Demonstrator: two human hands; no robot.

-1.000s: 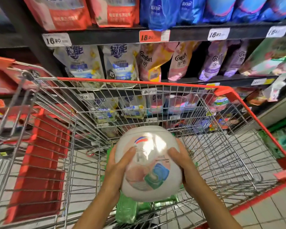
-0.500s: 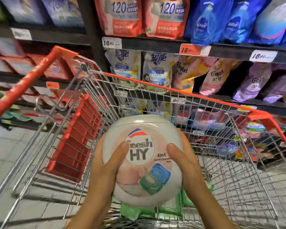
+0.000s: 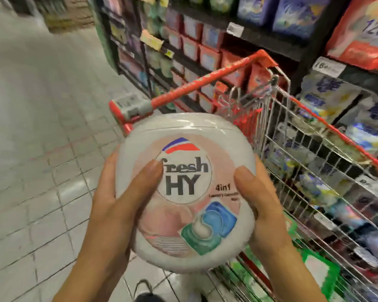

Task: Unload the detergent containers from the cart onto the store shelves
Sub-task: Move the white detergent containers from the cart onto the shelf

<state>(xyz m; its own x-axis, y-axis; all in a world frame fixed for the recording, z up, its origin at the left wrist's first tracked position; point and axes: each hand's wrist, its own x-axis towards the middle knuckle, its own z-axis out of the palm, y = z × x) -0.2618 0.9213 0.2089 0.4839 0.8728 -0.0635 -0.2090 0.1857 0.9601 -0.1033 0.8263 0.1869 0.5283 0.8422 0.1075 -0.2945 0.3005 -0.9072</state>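
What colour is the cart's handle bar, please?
The handle bar is red with grey end caps, seen best in the head view.

The wire cart (image 3: pixel 292 149) is stood on the tiled floor (image 3: pixel 42 149) beside the shelves (image 3: pixel 260 40). Green packs (image 3: pixel 327 264) are seen lying inside it. The shelves are stocked with pouches (image 3: pixel 327 101).

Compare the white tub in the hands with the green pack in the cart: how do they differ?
The white tub is round, with a pink label; the green pack looks flat, with a white patch. The tub is held up between the left hand and right hand; the pack lies low in the cart. Neither is shelved yet.
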